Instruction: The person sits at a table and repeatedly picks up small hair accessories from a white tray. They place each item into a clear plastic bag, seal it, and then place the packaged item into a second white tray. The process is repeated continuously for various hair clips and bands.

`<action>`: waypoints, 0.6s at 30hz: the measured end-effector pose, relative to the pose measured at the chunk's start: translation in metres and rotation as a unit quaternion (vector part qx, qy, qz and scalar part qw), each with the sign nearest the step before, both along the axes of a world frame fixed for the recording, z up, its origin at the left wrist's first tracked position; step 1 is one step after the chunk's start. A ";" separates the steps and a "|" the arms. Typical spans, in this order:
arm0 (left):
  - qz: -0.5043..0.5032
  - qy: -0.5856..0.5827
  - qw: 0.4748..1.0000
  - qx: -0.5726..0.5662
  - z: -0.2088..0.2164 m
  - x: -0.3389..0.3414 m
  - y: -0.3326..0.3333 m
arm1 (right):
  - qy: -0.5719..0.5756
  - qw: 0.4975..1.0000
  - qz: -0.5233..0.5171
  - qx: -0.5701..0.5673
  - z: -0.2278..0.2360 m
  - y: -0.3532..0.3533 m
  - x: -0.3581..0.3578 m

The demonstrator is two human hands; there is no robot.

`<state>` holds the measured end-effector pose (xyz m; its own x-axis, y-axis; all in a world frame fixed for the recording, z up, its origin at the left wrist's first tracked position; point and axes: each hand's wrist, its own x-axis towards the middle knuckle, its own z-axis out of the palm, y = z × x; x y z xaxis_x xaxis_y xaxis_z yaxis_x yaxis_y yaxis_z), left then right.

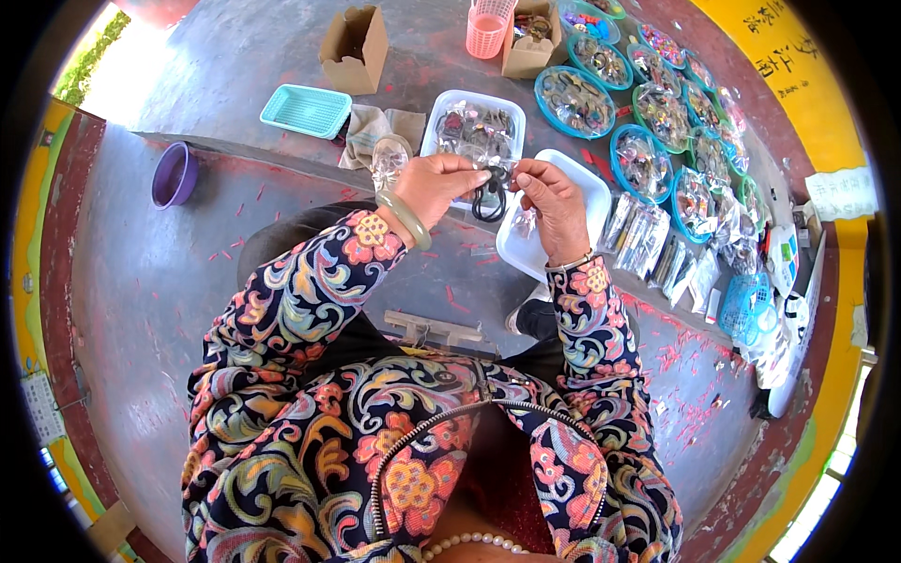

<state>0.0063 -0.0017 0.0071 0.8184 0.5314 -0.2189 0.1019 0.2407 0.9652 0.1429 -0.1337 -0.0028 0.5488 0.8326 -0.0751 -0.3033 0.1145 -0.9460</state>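
My left hand [434,195] pinches a bundle of black cord loops that look like hair ties [488,199]; the loops hang down between my hands. My right hand [560,208], thumb and fingers closed together, meets the bundle's right side; what lies between those fingertips is too small to tell. Just beyond the hands stands a white tray [435,137] filled with small clear-wrapped dark items. Partly below my right hand is a second white tray [593,200] with a small clear packet in it.
Several round baskets [574,100] of small packaged goods crowd the right side. A teal basket [305,112], open cardboard box [354,49] and pink basket [487,30] stand farther off. A purple bucket [175,176] is at left, a wooden stool [432,328] below my hands.
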 end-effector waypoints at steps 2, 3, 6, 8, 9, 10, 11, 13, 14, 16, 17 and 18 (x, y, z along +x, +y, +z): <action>-0.024 0.010 0.999 0.021 -0.002 0.000 -0.002 | 0.033 0.999 0.010 -0.012 -0.005 0.000 0.001; -0.030 0.017 0.999 0.026 -0.001 0.000 -0.002 | 0.041 0.999 0.005 -0.012 -0.005 0.000 -0.001; -0.054 0.043 0.997 0.035 0.000 0.000 -0.002 | 0.058 0.998 -0.009 -0.019 -0.007 0.000 -0.003; -0.075 0.066 0.994 0.036 -0.001 0.001 0.000 | 0.078 0.997 -0.023 -0.016 -0.008 0.001 -0.004; -0.092 0.071 0.992 0.040 -0.001 0.002 -0.001 | 0.092 0.995 -0.034 -0.011 -0.008 0.001 -0.006; -0.108 0.077 0.990 0.045 -0.001 0.001 -0.002 | 0.107 0.993 -0.043 -0.005 -0.007 0.002 -0.008; -0.123 0.083 0.988 0.050 -0.002 0.000 -0.003 | 0.115 0.992 -0.044 0.000 -0.008 0.002 -0.009; -0.111 0.087 0.987 0.073 -0.009 -0.001 -0.003 | 0.131 0.990 -0.046 0.009 -0.010 0.002 -0.011; -0.101 0.082 0.988 0.083 -0.013 0.000 -0.003 | 0.133 0.990 -0.049 0.009 -0.009 0.003 -0.012; -0.088 0.082 0.987 0.102 -0.019 0.001 -0.001 | 0.137 0.989 -0.056 0.009 -0.010 0.004 -0.014; -0.085 0.085 0.986 0.111 -0.021 0.001 0.000 | 0.136 0.990 -0.047 -0.006 -0.008 0.004 -0.014; -0.083 0.089 0.985 0.119 -0.022 0.001 0.001 | 0.134 0.990 -0.037 -0.020 -0.006 0.004 -0.014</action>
<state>0.0070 -0.0008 -0.0148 0.8580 0.4475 -0.2521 0.2934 -0.0243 0.9557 0.1287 -0.1293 -0.0083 0.5641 0.7841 -0.2587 -0.5370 0.1103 -0.8363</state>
